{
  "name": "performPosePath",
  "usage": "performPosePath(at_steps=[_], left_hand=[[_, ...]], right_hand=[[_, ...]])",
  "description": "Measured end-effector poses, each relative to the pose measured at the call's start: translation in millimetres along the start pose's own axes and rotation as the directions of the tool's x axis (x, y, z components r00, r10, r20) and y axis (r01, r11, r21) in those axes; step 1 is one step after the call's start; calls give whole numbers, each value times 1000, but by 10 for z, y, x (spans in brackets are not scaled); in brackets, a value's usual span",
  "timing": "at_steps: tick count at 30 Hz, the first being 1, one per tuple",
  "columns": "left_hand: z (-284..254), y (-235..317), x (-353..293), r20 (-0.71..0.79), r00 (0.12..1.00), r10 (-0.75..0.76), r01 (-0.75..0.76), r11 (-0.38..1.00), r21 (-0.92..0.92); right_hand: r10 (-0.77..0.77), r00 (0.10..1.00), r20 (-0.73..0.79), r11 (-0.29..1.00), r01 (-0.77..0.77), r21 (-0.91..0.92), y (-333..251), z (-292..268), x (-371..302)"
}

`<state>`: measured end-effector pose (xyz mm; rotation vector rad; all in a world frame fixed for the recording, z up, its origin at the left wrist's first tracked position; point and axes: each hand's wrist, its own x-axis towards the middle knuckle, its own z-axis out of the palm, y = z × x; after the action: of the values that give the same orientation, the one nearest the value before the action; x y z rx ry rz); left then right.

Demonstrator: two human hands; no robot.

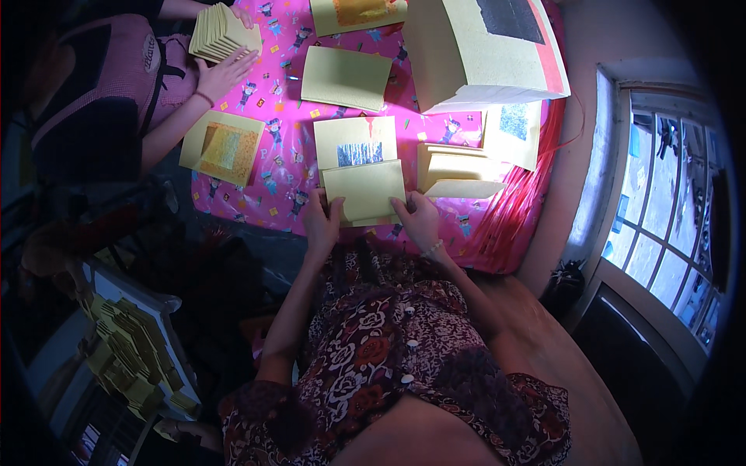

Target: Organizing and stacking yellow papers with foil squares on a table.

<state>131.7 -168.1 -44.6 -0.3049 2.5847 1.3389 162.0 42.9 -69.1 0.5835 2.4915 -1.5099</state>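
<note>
The person's left hand and right hand both grip the near edge of a pale yellow folded sheet, thumbs on top, fingers curled under — one hand at each lower corner. The sheet lies at the near edge of a table spread with a pink patterned cloth, overlapping a yellow card with a blue picture just beyond it.

As a judgement, the work looks well under way but far from over: a stack of folded sheets sits just to the right of the held one, a larger block of yellow sheets stands beyond that, and single cards lie scattered across the cloth (one with an orange picture at the left edge). Across the table another person's hands press on a fanned bundle of yellow sheets.

Room is tight. The held sheet has cards touching or nearly touching it behind and to the right, and the table's near edge runs right under the wrists; the freest cloth lies to the left, between the held sheet and the orange card. To the right, the cloth drops off close to a wall and a window.
</note>
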Motion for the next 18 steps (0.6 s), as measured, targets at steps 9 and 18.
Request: performPosePath(at_steps=[9,18], left_hand=[[9,72,-16,-26,999,32,-30,997,76],[77,27,-40,-96,993,74,-67,995,79]], right_hand=[[-2,1000,4,998,2,-69,-6,-31,-5],[-75,997,-33,987,70,-145,30,-30,-18]])
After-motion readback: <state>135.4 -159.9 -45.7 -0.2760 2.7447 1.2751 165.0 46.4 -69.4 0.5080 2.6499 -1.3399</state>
